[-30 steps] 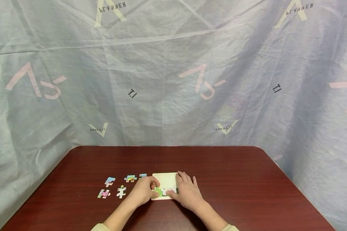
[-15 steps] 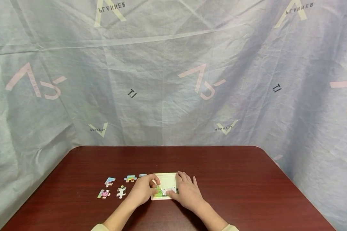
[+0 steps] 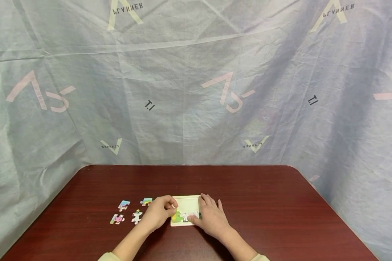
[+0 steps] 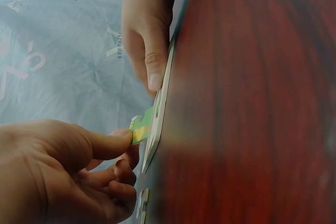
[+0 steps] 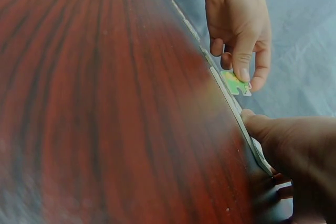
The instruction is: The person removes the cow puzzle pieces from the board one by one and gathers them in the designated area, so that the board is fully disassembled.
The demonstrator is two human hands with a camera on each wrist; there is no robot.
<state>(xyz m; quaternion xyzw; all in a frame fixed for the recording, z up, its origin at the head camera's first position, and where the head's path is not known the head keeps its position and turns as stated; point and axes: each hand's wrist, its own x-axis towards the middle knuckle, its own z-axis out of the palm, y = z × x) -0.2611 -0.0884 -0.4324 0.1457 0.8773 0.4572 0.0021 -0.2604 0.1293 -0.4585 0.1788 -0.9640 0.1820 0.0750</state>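
A pale wooden puzzle tray (image 3: 187, 201) lies flat on the table. My left hand (image 3: 158, 212) is at its left side and pinches a green-and-yellow puzzle piece (image 4: 140, 130) between thumb and fingers. In both wrist views that piece stands tilted up against the tray's near-left part. My right hand (image 3: 212, 216) rests on the tray's right edge, fingers stretched out, with its thumb on the white puzzle pieces (image 3: 192, 215) in the lower row. The right hand hides part of the tray's right side.
Left of the tray lie several loose pieces: a blue corner piece (image 3: 124, 205), a pink-and-green piece (image 3: 117, 219), a white piece (image 3: 137, 216) and a blue-yellow piece (image 3: 147, 202). They rest on the dark red table (image 3: 264, 203). A grey printed cloth (image 3: 183, 127) hangs behind.
My left hand has shifted slightly left and back from the tray's lower left, leaving more of the green-and-yellow piece visible. The right hand and tray have stayed in place.
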